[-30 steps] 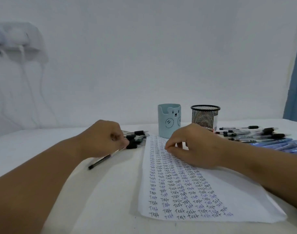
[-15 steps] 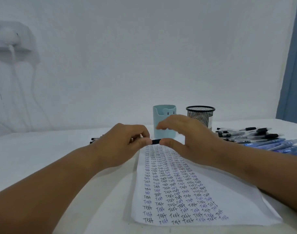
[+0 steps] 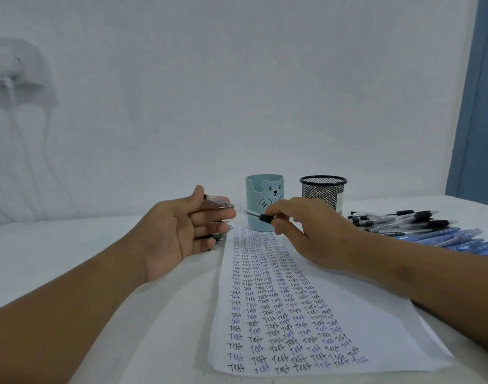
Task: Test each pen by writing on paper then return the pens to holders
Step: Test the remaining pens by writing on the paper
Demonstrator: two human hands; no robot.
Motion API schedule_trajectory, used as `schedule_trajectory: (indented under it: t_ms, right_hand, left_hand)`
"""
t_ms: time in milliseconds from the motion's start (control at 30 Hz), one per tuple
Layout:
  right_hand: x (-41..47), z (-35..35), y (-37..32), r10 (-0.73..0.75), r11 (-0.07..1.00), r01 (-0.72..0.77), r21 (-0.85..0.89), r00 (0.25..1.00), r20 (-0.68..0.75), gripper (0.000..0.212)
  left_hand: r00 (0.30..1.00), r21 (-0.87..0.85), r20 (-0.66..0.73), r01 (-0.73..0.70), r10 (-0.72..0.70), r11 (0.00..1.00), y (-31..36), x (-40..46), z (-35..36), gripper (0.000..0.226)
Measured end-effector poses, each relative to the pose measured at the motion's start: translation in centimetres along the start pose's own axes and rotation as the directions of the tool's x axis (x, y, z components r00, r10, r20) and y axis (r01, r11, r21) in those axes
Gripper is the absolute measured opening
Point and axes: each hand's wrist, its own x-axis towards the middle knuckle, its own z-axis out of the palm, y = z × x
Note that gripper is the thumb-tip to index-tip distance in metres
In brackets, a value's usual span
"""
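Above the top edge of a sheet of paper (image 3: 306,314) crowded with rows of the word "Test", a person's right hand (image 3: 306,234) pinches a pen (image 3: 258,216) by its black grip, its fingers curled round the barrel, evidently readying it for a trial line. The left hand (image 3: 187,231) hovers palm-up, thumb and forefinger nipping what appears to be the pen's clear cap (image 3: 219,203), likely kept off so the tip can write. Behind stand a blue bear holder (image 3: 264,202) and a black mesh holder (image 3: 323,191), both seemingly awaiting returns. Loose pens (image 3: 403,221) lie heaped on the white table (image 3: 57,259) to the right, with a few more half hidden beyond the left hand. Half a second earlier the two hands met over the pen; now they have drawn apart, cap and pen separated.
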Motion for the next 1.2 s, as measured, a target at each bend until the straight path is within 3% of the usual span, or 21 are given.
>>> schedule_trajectory:
  t_ms: [233, 367, 467, 533, 600, 700, 733, 800, 867, 967, 1100, 1200]
  right_hand:
    - [0.0, 0.1, -0.1, -0.115, 0.993, 0.113, -0.038, 0.992, -0.050, 0.028]
    - [0.0, -0.4, 0.2, -0.106, 0.994, 0.105, -0.043, 0.994, -0.013, 0.036]
    - [0.5, -0.3, 0.4, -0.107, 0.989, 0.113, -0.098, 0.992, 0.066, 0.029]
    - [0.8, 0.1, 0.7, -0.043, 0.999, 0.043, -0.008, 0.998, 0.048, 0.018]
    - [1.1, 0.7, 0.9, 0.094, 0.978, -0.091, 0.189, 0.996, -0.006, 0.017]
    - [1.4, 1.1, 1.0, 0.289, 0.856, -0.239, 0.458, 0.957, -0.040, 0.017]
    - [1.5, 1.1, 1.1, 0.334, 0.820, -0.272, 0.504, 0.942, -0.034, 0.020]
    - [1.6, 1.1, 1.3, 0.428, 0.699, -0.363, 0.616, 0.902, 0.046, 0.018]
    - [1.7, 0.8, 1.5, 0.473, 0.566, -0.441, 0.696, 0.866, 0.164, 0.009]
    - [1.7, 0.8, 1.5, 0.464, 0.549, -0.474, 0.689, 0.858, 0.220, 0.015]
    - [1.6, 1.4, 1.6, 0.453, 0.703, -0.470, 0.533, 0.875, 0.173, 0.035]
    - [1.6, 1.7, 2.0, 0.444, 0.745, -0.463, 0.480, 0.882, 0.161, 0.039]
  left_hand:
    - [1.000, -0.087, 0.030, -0.005, 0.007, 0.996, 0.1, 0.0, 0.2, 0.034]
    - [0.999, -0.029, 0.049, 0.008, -0.007, 1.000, -0.3, 0.0, -0.1, 0.028]
    - [1.000, -0.026, 0.014, -0.014, 0.014, 1.000, -0.4, 0.2, 0.5, 0.035]
    - [0.999, 0.025, -0.014, -0.036, 0.036, 0.999, -0.6, 0.4, 1.0, 0.046]
    - [0.996, 0.188, -0.056, -0.059, 0.071, 0.980, -1.1, 0.5, 1.4, 0.046]
    - [0.988, 0.490, -0.029, -0.116, 0.149, 0.864, -2.3, 0.3, 1.4, 0.018]
    - [0.986, 0.614, 0.035, -0.151, 0.165, 0.775, -2.7, 0.2, 1.3, 0.011]
    - [0.974, 0.836, 0.147, -0.217, 0.174, 0.504, -3.2, 0.1, 1.2, 0.008]
    - [0.966, 0.897, 0.189, -0.243, 0.176, 0.368, -3.2, 0.1, 1.5, 0.009]
    - [0.962, 0.903, 0.216, -0.263, 0.169, 0.341, -3.3, 0.5, 1.6, 0.008]
    - [0.958, 0.901, 0.241, -0.280, 0.156, 0.331, -3.4, 0.7, 1.5, 0.008]
    - [0.958, 0.902, 0.246, -0.282, 0.149, 0.325, -3.3, 0.7, 1.5, 0.009]
